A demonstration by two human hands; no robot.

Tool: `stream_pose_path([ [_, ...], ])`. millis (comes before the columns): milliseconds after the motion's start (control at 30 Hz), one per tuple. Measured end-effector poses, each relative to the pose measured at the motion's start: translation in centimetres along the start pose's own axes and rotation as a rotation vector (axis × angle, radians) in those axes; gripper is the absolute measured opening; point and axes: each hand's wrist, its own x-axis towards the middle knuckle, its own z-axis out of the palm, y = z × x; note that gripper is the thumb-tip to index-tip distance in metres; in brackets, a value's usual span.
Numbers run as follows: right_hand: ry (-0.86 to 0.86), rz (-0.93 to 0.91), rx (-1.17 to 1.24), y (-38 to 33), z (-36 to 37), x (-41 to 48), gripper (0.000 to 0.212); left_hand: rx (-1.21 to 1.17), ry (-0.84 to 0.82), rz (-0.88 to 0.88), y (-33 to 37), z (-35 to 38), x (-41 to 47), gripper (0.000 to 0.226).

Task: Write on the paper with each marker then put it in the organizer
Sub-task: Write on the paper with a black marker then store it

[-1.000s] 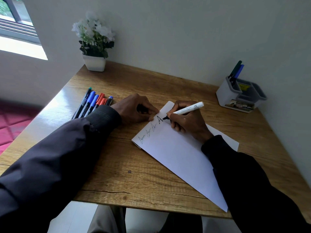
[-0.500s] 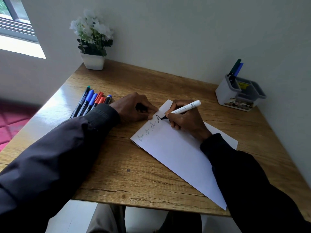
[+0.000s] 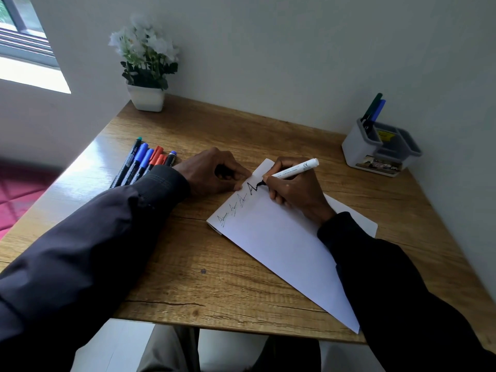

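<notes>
Stroke extended rightward since earlier; right hand (image 3: 294, 189) pinching white marker (image 3: 294, 170), black tip on paper (image 3: 281, 242).

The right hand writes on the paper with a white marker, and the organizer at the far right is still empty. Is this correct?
Not quite. The head view shows the organizer already holds two markers. The rest stands: the right hand writes on the paper with a white marker.

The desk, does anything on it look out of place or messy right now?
Nothing stands out. The paper lies slanted across the desk, but that suits the right hand writing with the white marker. The spare markers lie side by side, and the organizer stands upright.
</notes>
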Motion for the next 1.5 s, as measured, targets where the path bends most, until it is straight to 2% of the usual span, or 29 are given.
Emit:
stream_pose_path([
  [367, 0.029, 0.001, -0.011, 0.4, 0.1, 0.3, 0.017, -0.029, -0.006, -0.002, 0.2, -0.1, -0.1, 0.04],
  [567, -0.161, -0.098, 0.038, -0.1, -0.5, -0.6, 0.015, -0.009, -0.004, 0.003, 0.1, 0.0, 0.0, 0.039],
  [767, -0.25, -0.078, 0.005, -0.1, -0.6, -0.6, 0.013, 0.018, -0.002, 0.01, -0.1, 0.1, 0.1, 0.037],
  [1000, -0.067, -0.093, 0.014, 0.0, -0.1, -0.3, 0.014, 0.01, -0.005, 0.015, -0.3, 0.0, 0.1, 0.036],
  [1300, -0.232, -0.084, -0.007, -0.1, -0.4, -0.7, 0.013, 0.013, -0.001, 0.008, -0.1, -0.1, 0.1, 0.037],
  [1500, -0.091, -0.078, 0.027, 0.1, -0.1, -0.3, 0.013, 0.007, -0.003, -0.007, 0.0, -0.2, 0.1, 0.036],
])
